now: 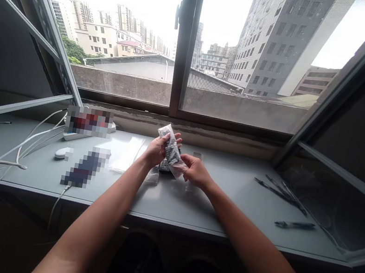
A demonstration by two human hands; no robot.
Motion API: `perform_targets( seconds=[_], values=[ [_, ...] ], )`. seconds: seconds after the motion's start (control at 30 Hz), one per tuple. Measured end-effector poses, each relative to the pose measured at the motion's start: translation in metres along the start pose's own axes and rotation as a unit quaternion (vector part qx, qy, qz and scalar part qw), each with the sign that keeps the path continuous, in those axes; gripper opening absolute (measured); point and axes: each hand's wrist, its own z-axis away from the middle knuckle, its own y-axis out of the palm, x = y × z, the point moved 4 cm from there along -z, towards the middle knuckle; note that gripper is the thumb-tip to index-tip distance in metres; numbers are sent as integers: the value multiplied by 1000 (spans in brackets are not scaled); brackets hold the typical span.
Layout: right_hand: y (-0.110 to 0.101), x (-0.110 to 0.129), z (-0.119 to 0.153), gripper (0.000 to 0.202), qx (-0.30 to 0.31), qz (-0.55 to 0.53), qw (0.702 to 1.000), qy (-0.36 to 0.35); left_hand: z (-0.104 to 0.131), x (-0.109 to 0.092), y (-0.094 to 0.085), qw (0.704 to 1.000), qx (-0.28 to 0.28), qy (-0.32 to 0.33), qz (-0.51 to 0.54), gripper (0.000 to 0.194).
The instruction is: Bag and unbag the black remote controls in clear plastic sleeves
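Observation:
Above the middle of the desk, my left hand (156,151) grips a clear plastic bag (173,152) with a dark, slim thing inside; glare and wrinkles blur what it is. My right hand (196,171) pinches the bag's lower end between thumb and fingers. The bag tilts, its upper end leaning left. Just beneath it lies a dark remote control (164,166) with light buttons, partly covered by the bag and my left hand. Beyond my right hand a flat clear plastic piece (196,156) rests on the desk.
White sheets or flat bags (127,155) lie left of my hands. Farther left are a white mouse-like object (62,152), a blurred-out phone-shaped item (85,169), a power strip (80,132) and white cables (21,150). A pen (294,225) and dark tools (281,194) lie right. Metal shelf posts flank the desk (237,202).

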Motion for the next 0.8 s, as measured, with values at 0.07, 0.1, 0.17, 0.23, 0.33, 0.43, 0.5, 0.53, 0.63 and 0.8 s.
perform_targets(
  seconds=[0.07, 0.1, 0.17, 0.23, 0.33, 0.43, 0.5, 0.53, 0.63, 0.8],
  values=[
    [0, 0, 1, 32, 10, 20, 1000, 2, 2, 1, 3, 1000, 16, -3, -13, 25],
    [0, 0, 2, 28, 15, 27, 999, 6, 4, 1, 4, 1000, 22, -4, -18, 25],
    [0, 1, 4, 23, 24, 33, 999, 12, 6, 1, 5, 999, 28, -8, -23, 26],
    [1, 3, 4, 23, 29, 28, 999, 12, 6, 0, 6, 999, 28, -14, -25, 28],
    [1, 5, 3, 25, 17, 4, 1000, 3, 3, -2, 3, 1000, 9, -2, -14, 30],
    [-3, 6, 1, 31, -11, -21, 1000, -3, -6, -5, -8, 998, -47, 46, 18, 33],
    [-8, 6, 1, 37, -27, -29, 999, -5, -11, -6, -20, 992, -93, 79, 40, 36],
    [-10, 7, 0, 40, -35, -33, 999, -5, -14, -7, -27, 987, -119, 92, 52, 35],
    [-19, 7, 0, 50, -82, -58, 995, -3, -17, -9, -41, 974, -181, 106, 86, 33],
    [-22, 9, 2, 59, -128, -58, 990, -10, -12, -6, -22, 992, -92, 72, 54, 30]
  ],
)
